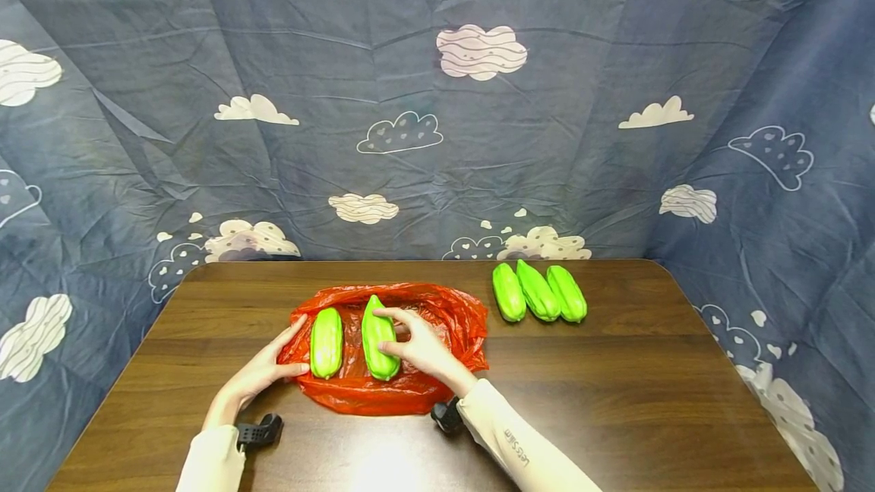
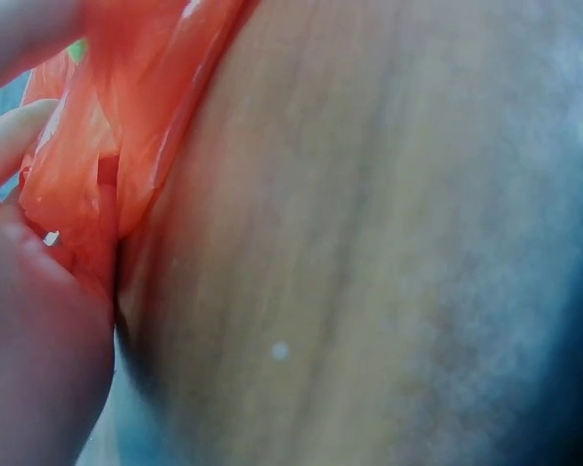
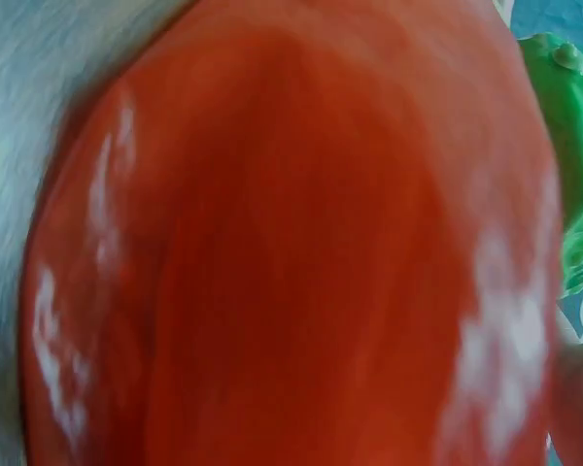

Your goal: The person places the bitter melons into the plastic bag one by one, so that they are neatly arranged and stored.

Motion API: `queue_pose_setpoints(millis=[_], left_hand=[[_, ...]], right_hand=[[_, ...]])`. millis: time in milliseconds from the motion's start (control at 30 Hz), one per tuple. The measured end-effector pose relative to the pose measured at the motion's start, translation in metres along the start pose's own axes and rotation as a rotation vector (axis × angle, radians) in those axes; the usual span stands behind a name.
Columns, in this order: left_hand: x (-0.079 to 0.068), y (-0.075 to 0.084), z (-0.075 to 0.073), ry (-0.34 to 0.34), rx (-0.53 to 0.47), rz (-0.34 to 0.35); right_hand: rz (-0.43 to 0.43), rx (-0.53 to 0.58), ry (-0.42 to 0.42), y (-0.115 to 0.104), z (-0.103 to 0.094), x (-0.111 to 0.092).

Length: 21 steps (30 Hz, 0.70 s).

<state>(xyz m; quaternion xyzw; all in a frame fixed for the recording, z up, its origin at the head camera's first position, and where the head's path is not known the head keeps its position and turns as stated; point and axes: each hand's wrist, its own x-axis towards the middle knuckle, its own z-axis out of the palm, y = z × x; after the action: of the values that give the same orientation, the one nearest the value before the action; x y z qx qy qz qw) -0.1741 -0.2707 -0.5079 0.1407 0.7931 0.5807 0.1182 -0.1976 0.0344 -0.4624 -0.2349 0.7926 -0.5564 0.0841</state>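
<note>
A red plastic bag (image 1: 424, 393) lies spread on the table with its mouth open. Inside its left part is one long green ribbed fruit (image 1: 326, 344). My right hand (image 1: 424, 348) grips a second, pointed green fruit (image 1: 380, 348) by its right side, over the middle of the bag. The blunt stem end of a green fruit (image 3: 567, 58) shows at the right edge of the right wrist view, behind red plastic. At the bag's left rim my left hand (image 1: 263, 374) holds the film, which bunches between thumb and fingers (image 2: 19, 136) in the left wrist view.
Three more green fruits (image 1: 538, 293) lie side by side at the table's back right. The brown wooden table (image 1: 615, 401) ends at a dark cloud-patterned curtain (image 1: 403, 188). Each wrist wears a black camera (image 1: 260, 431).
</note>
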Motion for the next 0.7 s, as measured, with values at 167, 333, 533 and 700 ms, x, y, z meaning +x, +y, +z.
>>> queue_pose_setpoints(millis=[167,333,533,700], left_hand=[[0.001,0.001,0.001,0.003,-0.004,-0.01],[0.0,0.002,0.002,0.001,-0.01,-0.009],[0.001,0.003,0.001,0.02,-0.012,-0.054],[0.001,0.005,0.002,0.019,-0.031,-0.054]], right_hand=[[0.015,0.016,0.002,-0.001,0.011,0.005],[0.026,-0.018,0.01,-0.002,0.02,0.008],[0.029,-0.062,0.034,0.0,0.028,0.014],[0.032,-0.095,0.032,0.002,0.032,0.018]])
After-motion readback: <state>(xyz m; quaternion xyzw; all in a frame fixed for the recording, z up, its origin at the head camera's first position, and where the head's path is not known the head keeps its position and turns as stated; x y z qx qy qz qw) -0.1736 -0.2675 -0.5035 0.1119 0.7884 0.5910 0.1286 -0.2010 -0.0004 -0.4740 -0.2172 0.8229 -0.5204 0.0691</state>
